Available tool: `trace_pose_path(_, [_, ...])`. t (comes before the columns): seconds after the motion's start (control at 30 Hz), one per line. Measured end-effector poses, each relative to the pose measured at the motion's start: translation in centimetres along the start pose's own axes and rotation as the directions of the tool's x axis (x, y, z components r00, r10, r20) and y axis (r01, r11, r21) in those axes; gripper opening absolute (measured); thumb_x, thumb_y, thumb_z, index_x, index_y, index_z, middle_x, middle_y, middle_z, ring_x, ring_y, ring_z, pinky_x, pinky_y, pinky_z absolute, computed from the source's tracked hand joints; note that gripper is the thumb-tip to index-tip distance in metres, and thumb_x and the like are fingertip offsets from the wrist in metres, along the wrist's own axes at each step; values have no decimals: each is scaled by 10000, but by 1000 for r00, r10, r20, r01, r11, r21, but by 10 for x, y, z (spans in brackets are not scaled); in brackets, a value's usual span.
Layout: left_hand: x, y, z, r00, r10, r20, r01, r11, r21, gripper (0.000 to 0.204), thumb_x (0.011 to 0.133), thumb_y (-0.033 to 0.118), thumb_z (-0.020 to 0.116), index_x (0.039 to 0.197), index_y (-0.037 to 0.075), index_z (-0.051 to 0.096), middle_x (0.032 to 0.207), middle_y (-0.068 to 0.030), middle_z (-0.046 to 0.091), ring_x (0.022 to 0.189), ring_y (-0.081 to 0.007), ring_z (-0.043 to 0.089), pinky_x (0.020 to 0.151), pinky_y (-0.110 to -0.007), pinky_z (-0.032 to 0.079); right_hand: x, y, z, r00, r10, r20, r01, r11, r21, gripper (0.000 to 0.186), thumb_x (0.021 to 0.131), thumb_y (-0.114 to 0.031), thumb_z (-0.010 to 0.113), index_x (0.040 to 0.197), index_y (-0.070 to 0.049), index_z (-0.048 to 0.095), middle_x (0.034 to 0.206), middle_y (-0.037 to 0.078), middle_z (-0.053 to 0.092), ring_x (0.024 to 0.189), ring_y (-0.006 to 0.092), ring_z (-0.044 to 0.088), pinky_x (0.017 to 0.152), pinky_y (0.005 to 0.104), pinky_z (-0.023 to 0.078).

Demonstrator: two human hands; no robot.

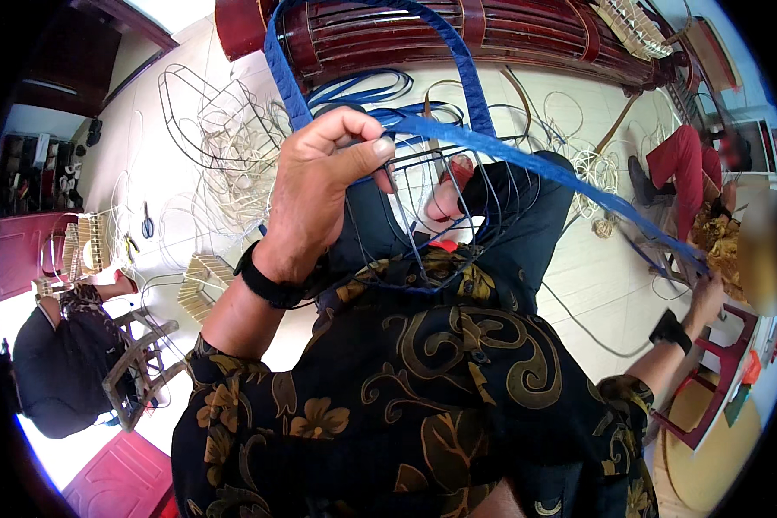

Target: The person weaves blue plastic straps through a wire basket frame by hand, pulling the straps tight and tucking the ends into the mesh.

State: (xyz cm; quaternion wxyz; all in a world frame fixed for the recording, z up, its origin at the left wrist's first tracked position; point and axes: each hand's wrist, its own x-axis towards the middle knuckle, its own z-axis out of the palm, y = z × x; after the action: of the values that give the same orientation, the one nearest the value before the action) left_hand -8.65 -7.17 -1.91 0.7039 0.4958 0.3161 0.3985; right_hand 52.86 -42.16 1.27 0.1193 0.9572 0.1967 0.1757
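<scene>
A dark wire basket frame (414,207) rests on my lap between my knees, and part of it is hidden behind my left hand. Tall blue fabric-covered loops (278,60) rise from its far side like a handle. At its rim my left hand (324,168) is closed, thumb against forefinger, on a blue fabric strip (527,160). The strip runs taut from there to the far right. My right hand (708,300), arm stretched out, has its fingers closed round the strip's other part. Some strip wraps the frame's lower wires.
Tangled pale cord and wire (242,155) lie on the tiled floor, with blue strip coils (363,86) beyond the frame. Scissors (148,223) lie at left. A red wooden bench (388,39) stands ahead. Other people sit at left (60,371) and right (686,168).
</scene>
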Motion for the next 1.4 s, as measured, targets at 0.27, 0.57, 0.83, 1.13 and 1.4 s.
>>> trace_pose_path(0.27, [2, 1, 3, 1000, -19, 3, 19, 993, -119, 53, 908, -9, 703, 952, -20, 676, 829, -60, 687, 668, -134, 658, 658, -243, 519, -49, -80, -98, 828, -548, 121, 333, 654, 679, 569, 867, -71, 672, 1420, -7, 551, 1416, 166, 593, 1346, 254, 530, 1126, 369, 381])
trace_pose_path(0.57, [-1, 1, -4, 999, -6, 38, 8, 999, -37, 100, 908, 22, 721, 998, -10, 694, 853, -83, 702, 698, -166, 679, 675, -275, 551, -213, -393, -241, 187, -825, -533, 529, -373, 762, 411, 863, -78, 694, 1268, -43, 634, 1095, 165, 686, 979, 302, 687, 838, 377, 543])
trace_pose_path(0.83, [0, 8, -27, 970, -87, 228, 100, 994, -47, 167, 908, -31, 647, 1068, -54, 688, 929, -92, 697, 819, -190, 704, 791, -301, 558, -215, -420, -243, 116, -815, -568, 637, -377, 672, 129, 844, -60, 716, 973, -65, 711, 859, 116, 646, 717, 299, 668, 651, 395, 522])
trace_pose_path(1.13, [3, 7, -31, 950, -149, 273, 151, 988, 13, 190, 876, -43, 688, 1064, -52, 661, 982, -103, 695, 860, -205, 722, 815, -318, 582, -197, -440, -248, -83, -873, -480, 631, -419, 653, 152, 805, -140, 785, 925, -71, 723, 839, 109, 625, 765, 299, 652, 672, 386, 507])
trace_pose_path(1.4, [6, 7, -36, 934, -164, 317, 183, 983, -30, 170, 873, -17, 709, 1030, -49, 655, 971, -113, 708, 859, -203, 722, 825, -317, 580, -196, -455, -250, -244, -925, -293, 512, -379, 771, 144, 842, -114, 779, 921, -15, 710, 797, 52, 614, 749, 181, 598, 692, 310, 472])
